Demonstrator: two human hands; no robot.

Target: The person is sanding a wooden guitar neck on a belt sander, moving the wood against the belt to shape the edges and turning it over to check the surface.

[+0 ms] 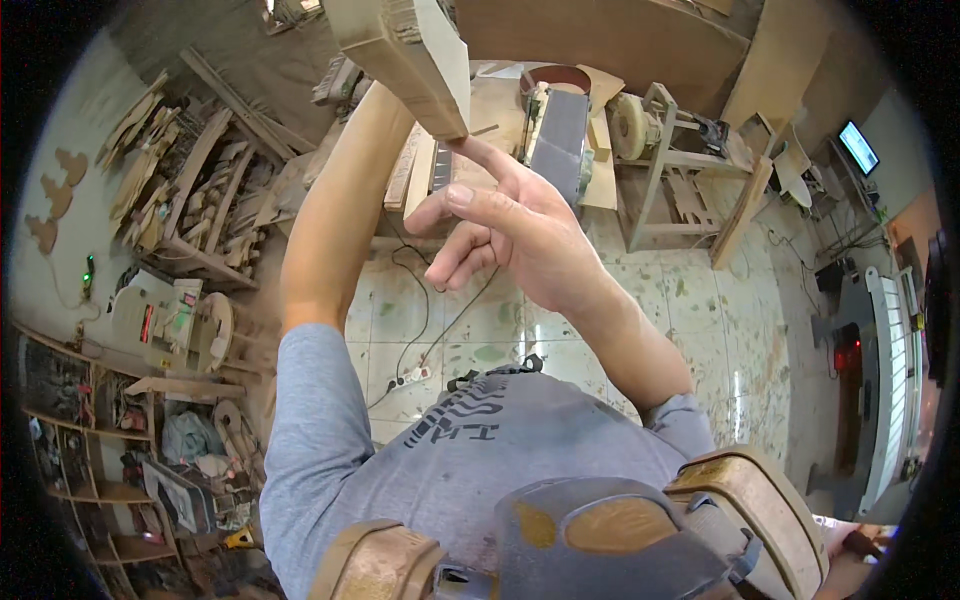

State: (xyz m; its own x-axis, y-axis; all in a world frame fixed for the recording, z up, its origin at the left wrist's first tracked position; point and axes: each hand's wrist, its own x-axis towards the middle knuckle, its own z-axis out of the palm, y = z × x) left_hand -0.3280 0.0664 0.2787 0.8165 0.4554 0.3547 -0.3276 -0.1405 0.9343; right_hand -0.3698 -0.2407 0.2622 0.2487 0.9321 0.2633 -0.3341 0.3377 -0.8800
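Observation:
A thick piece of pale wood (405, 75) is raised close in front of me at the top of the view. It has one lighter, smooth side. My left forearm (345, 190) reaches up behind it, and the wood hides that hand, so its grip does not show. My right hand (515, 215) is just below and to the right. Its index finger stretches up to the wood's lower corner and appears to touch it. The thumb sticks out and the other fingers curl loosely, with nothing in the palm. Beyond the hand stands a machine with a wide grey belt (558, 140).
Wood offcuts (200, 190) are stacked at left, above a machine with a round disc (215, 330). A wooden frame stand (650, 170) is at right. Black cables and a white power strip (408, 378) lie on the tiled floor. A respirator mask (600, 540) hangs at my chest.

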